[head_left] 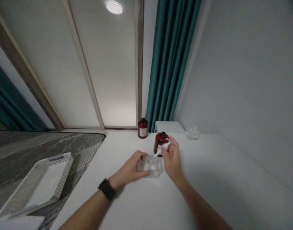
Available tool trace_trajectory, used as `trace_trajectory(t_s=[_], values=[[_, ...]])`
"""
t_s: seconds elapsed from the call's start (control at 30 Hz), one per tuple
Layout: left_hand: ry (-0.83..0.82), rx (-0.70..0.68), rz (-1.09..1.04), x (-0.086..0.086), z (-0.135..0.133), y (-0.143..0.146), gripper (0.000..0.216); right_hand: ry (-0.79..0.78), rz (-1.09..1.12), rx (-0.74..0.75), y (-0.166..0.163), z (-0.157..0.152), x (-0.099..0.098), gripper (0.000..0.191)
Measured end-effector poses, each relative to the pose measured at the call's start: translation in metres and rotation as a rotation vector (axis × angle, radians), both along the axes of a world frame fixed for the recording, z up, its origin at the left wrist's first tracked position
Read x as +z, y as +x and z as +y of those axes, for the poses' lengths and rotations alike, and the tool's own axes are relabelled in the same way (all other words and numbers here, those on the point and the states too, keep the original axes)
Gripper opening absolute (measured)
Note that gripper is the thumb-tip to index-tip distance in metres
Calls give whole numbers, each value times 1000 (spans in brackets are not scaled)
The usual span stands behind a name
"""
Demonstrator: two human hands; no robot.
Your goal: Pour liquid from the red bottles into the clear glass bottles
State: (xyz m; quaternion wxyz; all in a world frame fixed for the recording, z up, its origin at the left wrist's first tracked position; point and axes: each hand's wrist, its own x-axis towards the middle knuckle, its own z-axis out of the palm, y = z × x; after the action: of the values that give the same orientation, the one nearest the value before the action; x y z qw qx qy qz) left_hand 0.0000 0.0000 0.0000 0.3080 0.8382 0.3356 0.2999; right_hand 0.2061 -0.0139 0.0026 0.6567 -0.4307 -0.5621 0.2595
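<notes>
On the white table, my left hand is wrapped round the left side of a clear, see-through container, thumb in front and fingers behind. Something pale shows inside it, too blurred to name. My right hand pinches a slim white piece with a narrow tip, which slants down to the left over the container's far right side. Just behind that piece stands a dark red bottle with a black top, partly covered by my right fingers. I cannot tell whether the white tip touches the container.
Farther back stands a second dark red bottle with a pale label. A white box and a crumpled clear plastic item lie near the wall. Left of the table, a white perforated basket rests on a grey patterned surface.
</notes>
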Motion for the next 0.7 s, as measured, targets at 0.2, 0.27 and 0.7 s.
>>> trace_trajectory(t_s=[0.2,0.27,0.7], values=[[26,-10,-12,-1,-2,-2,53,10,-10,-40,11,3,9,59],[37,-1,-15,-1,-2,-2,52,11,-11,-66,17,5,14,62],[25,14,12,0,-2,-1,49,-237,-426,-169,114,20,-8,54]])
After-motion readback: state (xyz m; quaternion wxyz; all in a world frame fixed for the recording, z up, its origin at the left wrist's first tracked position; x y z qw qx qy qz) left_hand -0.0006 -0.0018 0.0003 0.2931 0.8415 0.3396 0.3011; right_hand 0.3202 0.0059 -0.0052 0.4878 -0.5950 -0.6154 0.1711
